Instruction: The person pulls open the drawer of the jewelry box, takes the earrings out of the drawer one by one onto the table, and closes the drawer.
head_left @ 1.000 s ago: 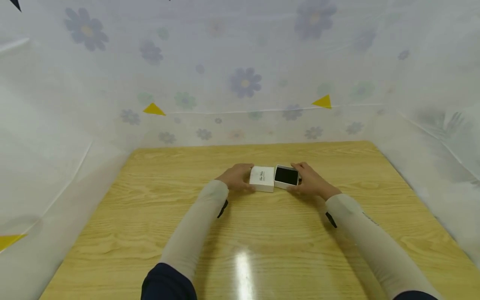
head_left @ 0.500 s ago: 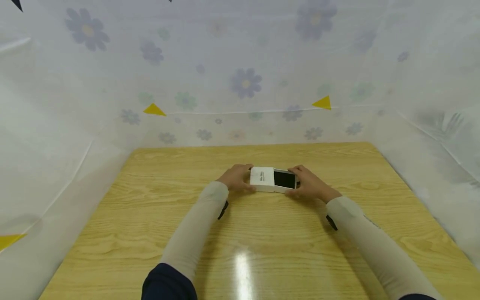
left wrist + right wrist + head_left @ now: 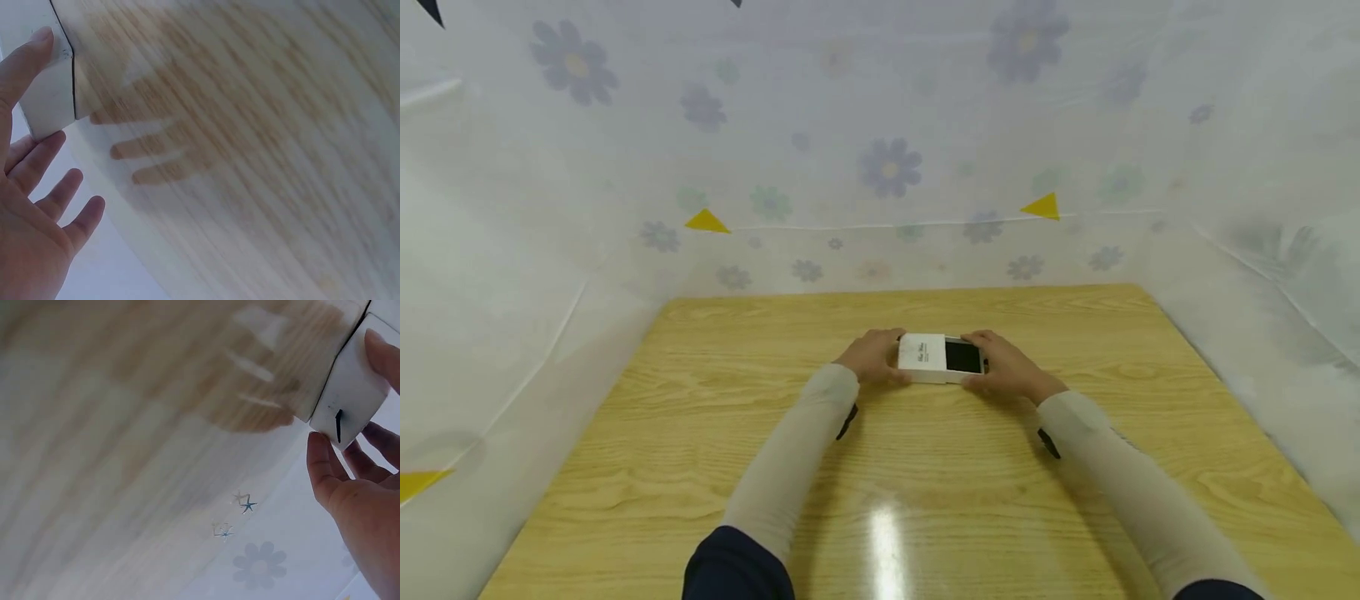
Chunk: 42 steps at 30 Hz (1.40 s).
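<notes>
My left hand [image 3: 872, 357] grips the left end of a white box sleeve [image 3: 921, 352] with small dark script on top. In the left wrist view, the thumb lies on one side of the sleeve [image 3: 55, 94] and a fingertip on the opposite side. Out of the sleeve's right end sticks a white box drawer [image 3: 962, 357], black on top, partly inside the sleeve. My right hand [image 3: 1006, 367] pinches this drawer between thumb and fingers at its outer end. A short black pull tab [image 3: 339, 427] shows on the drawer's end face in the right wrist view.
The box rests on a wood-grain table [image 3: 895, 450], toward its far side. Pale flower-patterned sheeting [image 3: 820, 150] encloses the back and sides. Yellow triangles [image 3: 707, 221] mark the rear sheet.
The drawer, tilted beside the sleeve a second ago, has lined up with it and slid leftward partway inside. My right hand has moved left with it; the left hand has stayed nearly still.
</notes>
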Available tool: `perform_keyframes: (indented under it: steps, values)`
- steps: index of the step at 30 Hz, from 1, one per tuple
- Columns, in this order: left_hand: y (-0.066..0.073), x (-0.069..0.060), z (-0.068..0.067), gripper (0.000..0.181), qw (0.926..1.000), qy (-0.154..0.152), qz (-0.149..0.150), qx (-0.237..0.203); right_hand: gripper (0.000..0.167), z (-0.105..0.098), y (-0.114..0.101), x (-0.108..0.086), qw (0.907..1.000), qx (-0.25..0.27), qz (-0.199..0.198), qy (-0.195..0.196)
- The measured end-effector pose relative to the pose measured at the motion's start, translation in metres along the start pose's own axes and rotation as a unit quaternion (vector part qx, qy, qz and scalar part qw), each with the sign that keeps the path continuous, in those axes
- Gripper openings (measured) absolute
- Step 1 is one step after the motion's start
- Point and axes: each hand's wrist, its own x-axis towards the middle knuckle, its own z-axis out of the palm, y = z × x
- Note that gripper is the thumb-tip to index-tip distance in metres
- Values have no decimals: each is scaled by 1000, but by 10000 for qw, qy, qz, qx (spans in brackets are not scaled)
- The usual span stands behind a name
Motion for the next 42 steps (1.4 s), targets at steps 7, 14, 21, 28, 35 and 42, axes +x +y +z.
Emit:
perform_keyframes:
  steps: [7,14,21,28,35,42]
  values:
    - [3,-2,2,93,9999,104,-51,27,88,3,-6,9,9999,12,-67,93]
    - [8,-4,2,99,9998,150,27,-89,97,5,-11,3,9957,905,141,107]
    - [14,-21,1,104,9977,144,-114,-652,74,-6,-25,-19,9525,2776,1184,421]
    - [18,-31,0,57,9846,336,-414,-1667,63,-21,-29,-22,9170,3673,1553,-123]
    - [18,-29,6,51,9720,359,-668,-2226,56,-14,-33,-13,8987,4047,1659,-307]
    - [24,-29,10,50,9592,556,-746,-2670,49,-5,-33,-10,8972,4156,1490,-112]
